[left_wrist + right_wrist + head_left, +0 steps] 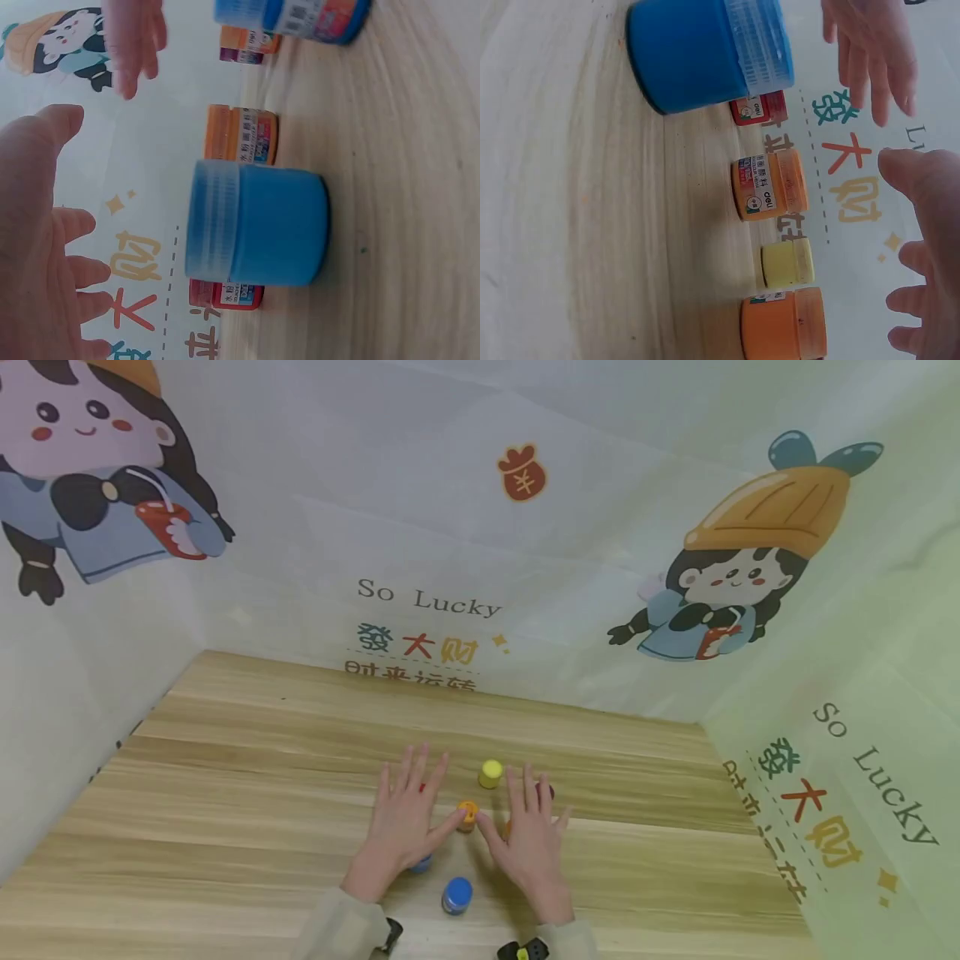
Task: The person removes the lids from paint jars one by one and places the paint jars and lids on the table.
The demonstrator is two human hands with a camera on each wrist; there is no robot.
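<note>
Both hands are held over a cluster of small paint jars, palms down and fingers spread. My left hand (401, 827) is above a red jar (240, 295) and a light blue jar (279, 225), both partly hidden under it in the head view. An orange jar (468, 818) stands between the two thumbs; whether they touch it I cannot tell. Beneath my right hand (534, 843) are a second orange jar (771, 327) and a dark maroon jar (551, 792), mostly covered. Neither hand holds anything.
A yellow jar (491, 775) stands beyond the thumbs, and a darker blue jar (457, 896) is nearer the body, between the wrists. All stand on a wood-grain tabletop (247, 793). A printed cloth (420, 510) encloses the back and sides.
</note>
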